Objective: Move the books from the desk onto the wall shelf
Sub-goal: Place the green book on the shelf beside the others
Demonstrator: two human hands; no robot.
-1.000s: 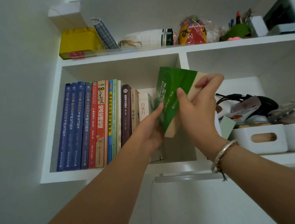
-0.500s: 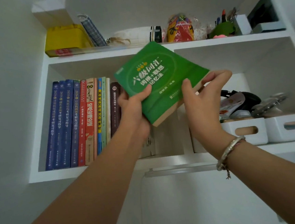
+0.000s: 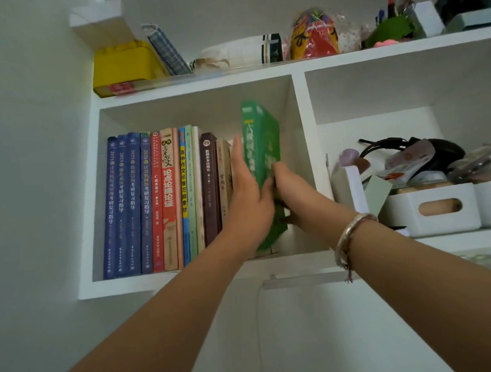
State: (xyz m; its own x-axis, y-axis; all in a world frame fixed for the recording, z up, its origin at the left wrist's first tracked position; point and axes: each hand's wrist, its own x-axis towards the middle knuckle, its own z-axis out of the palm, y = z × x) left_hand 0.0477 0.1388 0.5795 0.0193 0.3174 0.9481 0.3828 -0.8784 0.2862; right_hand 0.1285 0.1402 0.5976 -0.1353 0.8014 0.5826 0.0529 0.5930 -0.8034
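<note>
The green book [image 3: 263,160] is standing upright in the wall shelf [image 3: 204,275], flat left hand [image 3: 249,197] and right hand [image 3: 294,193], fingers hidden, sandwiching it; it wants sliding squarely against the row [image 3: 165,198].

Open gap between green book [image 3: 262,154] and compartment's right wall [image 3: 306,162].

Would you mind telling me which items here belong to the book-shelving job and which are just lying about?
Part of the job:
green book
left hand
right hand
row of shelved books
wall shelf

Just lying about:
yellow box
white bins
headphones
red-and-yellow packet
</note>
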